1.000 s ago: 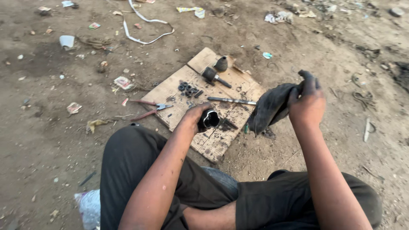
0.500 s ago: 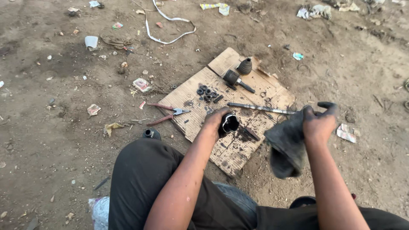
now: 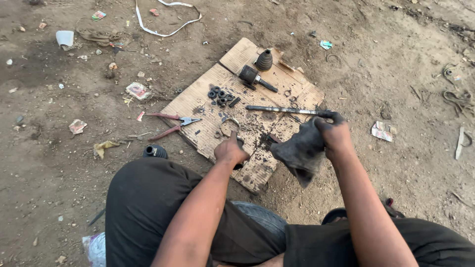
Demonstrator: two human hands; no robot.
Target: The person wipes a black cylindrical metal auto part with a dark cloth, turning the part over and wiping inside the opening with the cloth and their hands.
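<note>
While my left hand [image 3: 230, 150] closes over a small dark round part [image 3: 239, 154] at the near edge of the cardboard sheet [image 3: 195, 104], my right hand [image 3: 335, 133] clutches a dirty black rag [image 3: 299, 151] just to its right. I judge this the wiping step on greasy joint parts. Beyond the left grip lie a metal ring [image 3: 229, 126], small black bearings [image 3: 220, 95] and red-handled pliers [image 3: 173, 124]; the thin shaft [image 3: 282, 110] sits just above the rag. Next, part and rag must meet.

Cardboard sheet [image 3: 198, 106] on dirt ground [image 3: 59, 163], shaft [image 3: 282, 110], pliers [image 3: 173, 123], perhaps bearings [image 3: 221, 95]
</note>
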